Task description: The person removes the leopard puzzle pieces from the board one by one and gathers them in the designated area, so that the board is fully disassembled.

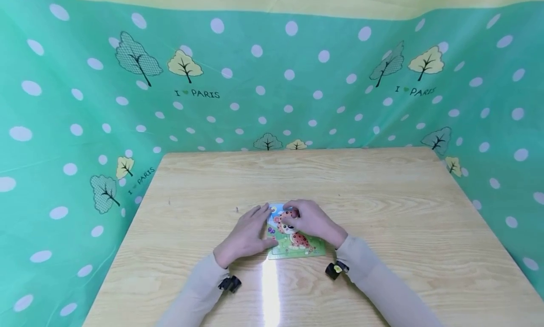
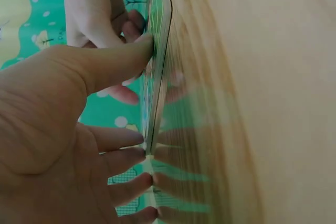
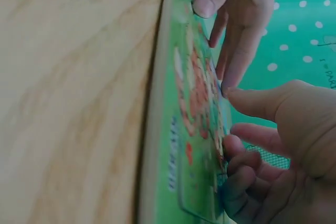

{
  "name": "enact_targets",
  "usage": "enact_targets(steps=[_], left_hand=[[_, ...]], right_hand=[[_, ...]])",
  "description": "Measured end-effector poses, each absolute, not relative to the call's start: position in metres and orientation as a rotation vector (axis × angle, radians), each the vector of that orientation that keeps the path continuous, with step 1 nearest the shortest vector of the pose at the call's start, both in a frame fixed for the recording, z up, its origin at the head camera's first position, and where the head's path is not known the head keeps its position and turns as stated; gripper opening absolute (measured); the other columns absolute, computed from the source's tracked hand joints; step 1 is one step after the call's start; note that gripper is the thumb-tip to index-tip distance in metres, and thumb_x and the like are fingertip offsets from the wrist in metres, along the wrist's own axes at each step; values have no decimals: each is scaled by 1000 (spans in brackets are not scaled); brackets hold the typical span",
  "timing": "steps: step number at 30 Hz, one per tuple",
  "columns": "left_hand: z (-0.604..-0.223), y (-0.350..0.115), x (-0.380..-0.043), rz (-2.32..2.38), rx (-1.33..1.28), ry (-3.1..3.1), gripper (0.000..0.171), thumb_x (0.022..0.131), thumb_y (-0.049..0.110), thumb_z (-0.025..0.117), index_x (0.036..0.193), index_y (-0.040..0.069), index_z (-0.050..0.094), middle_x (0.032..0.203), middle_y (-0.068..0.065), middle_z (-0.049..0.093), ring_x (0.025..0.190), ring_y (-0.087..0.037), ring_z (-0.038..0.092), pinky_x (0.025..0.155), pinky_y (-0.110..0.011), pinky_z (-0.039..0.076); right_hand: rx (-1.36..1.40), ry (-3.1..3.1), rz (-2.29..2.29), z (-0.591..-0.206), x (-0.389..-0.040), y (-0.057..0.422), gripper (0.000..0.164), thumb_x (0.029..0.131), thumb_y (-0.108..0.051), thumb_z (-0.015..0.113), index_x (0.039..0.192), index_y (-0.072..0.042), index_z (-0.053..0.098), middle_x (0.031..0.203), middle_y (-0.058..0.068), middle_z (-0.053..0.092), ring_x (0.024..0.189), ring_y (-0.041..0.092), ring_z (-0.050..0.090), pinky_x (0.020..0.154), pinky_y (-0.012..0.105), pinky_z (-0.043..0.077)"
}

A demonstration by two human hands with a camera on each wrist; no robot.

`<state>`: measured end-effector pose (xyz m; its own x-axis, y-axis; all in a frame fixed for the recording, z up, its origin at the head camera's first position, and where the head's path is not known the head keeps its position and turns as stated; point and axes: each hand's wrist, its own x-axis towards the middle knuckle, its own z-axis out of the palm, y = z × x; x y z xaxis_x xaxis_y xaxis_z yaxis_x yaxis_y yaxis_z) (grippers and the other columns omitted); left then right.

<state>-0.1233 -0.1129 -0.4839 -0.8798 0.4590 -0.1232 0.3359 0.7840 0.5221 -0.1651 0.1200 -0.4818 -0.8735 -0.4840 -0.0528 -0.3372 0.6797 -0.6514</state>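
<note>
A small flat jigsaw puzzle with a spotted leopard cub on green grass and blue sky lies on the table between the hands. My left hand is at its left edge, fingers stretched along that side and thumb resting on the face. Over the upper right part reaches my right hand, its thumb and index finger spread apart around the cub's head. In the right wrist view the other fingers of that hand curl down at the picture. Part of the top right of the puzzle is hidden beneath this hand.
The wooden table stretches out around the puzzle, with a bright light reflection near its front. A green dotted curtain printed with trees hangs behind it and at both sides. Black wrist cameras are strapped over the pale sleeves.
</note>
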Motion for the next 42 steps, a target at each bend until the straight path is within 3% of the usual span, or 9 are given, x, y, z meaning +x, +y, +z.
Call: enact_targets(steps=[4, 11, 16, 21, 23, 42], left_hand=[[-482, -109, -123, 708, 628, 2729, 97, 89, 46, 83, 163, 2, 39, 174, -19, 31, 160, -46, 29, 131, -65, 24], [-480, -105, -125, 619, 596, 2737, 99, 86, 50, 86, 162, 5, 42, 173, -16, 35, 158, -43, 34, 127, -67, 31], [-478, -105, -127, 590, 568, 2745, 99, 84, 50, 88, 161, 5, 45, 172, -16, 38, 157, -44, 36, 126, -67, 34], [-477, -106, -127, 586, 550, 2760, 101, 81, 49, 90, 160, 4, 46, 170, -16, 41, 155, -44, 38, 124, -68, 37], [-477, -106, -127, 588, 548, 2765, 101, 81, 49, 91, 159, 4, 47, 169, -16, 41, 155, -44, 39, 123, -68, 37], [-477, -104, -135, 609, 531, 2797, 103, 75, 50, 94, 158, 9, 49, 167, -13, 45, 152, -43, 43, 123, -68, 37]], right_hand=[[-622, 2700, -901, -484, -163, 118, 46, 97, -33, 79, 136, -9, 71, 78, -3, 60, 67, 11, 49, 58, 26, 39], [-614, 2679, -846, -481, -163, 116, 43, 96, -30, 82, 134, -12, 73, 105, 2, 76, 76, 12, 56, 72, 32, 50], [-583, 2657, -770, -471, -164, 108, 45, 92, -29, 85, 134, -14, 73, 118, 7, 78, 78, 13, 60, 77, 35, 55], [-518, 2643, -760, -466, -167, 100, 42, 92, -29, 85, 129, -11, 74, 86, 1, 71, 68, 14, 58, 61, 30, 49], [-498, 2644, -758, -466, -169, 97, 40, 92, -28, 86, 127, -11, 74, 81, 0, 67, 65, 14, 57, 59, 29, 47], [-423, 2488, -854, -466, -184, 102, 41, 94, -25, 83, 127, -12, 63, 75, 2, 60, 60, 14, 51, 53, 26, 42]])
